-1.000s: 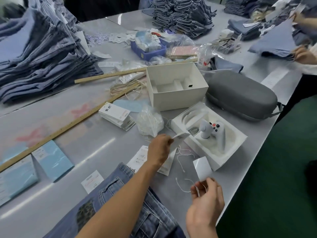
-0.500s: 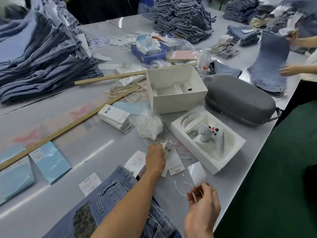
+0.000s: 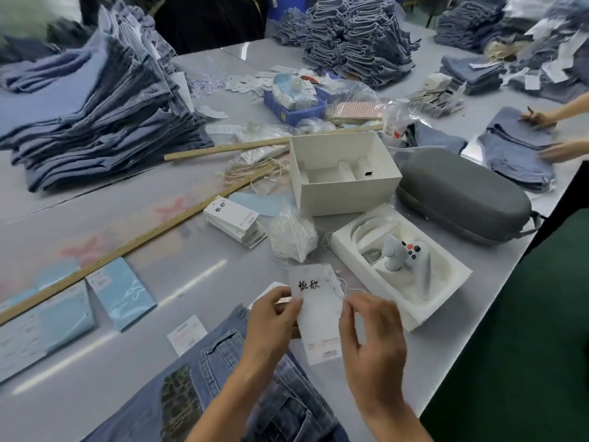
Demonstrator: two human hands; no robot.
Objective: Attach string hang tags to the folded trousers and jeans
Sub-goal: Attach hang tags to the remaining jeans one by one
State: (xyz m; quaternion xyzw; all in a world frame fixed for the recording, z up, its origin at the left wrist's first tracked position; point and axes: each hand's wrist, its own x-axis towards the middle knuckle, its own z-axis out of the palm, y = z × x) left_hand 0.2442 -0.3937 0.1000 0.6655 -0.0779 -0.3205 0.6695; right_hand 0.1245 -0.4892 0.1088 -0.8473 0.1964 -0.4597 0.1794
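Lying nearest, the folded jeans [image 3: 255, 397] are not yet tagged: a white hang tag [image 3: 315, 314] is pinched above them by the left hand [image 3: 271, 327], its right edge met by the curled fingers of the right hand [image 3: 369, 342] (string too thin to place). Beyond, a tag stack [image 3: 234, 220], a controller tray [image 3: 398, 266], an open box [image 3: 344, 173] and a grey case [image 3: 462, 193] are crowded on the table [image 3: 159, 275], with denim piles [image 3: 95, 116] left to tag.
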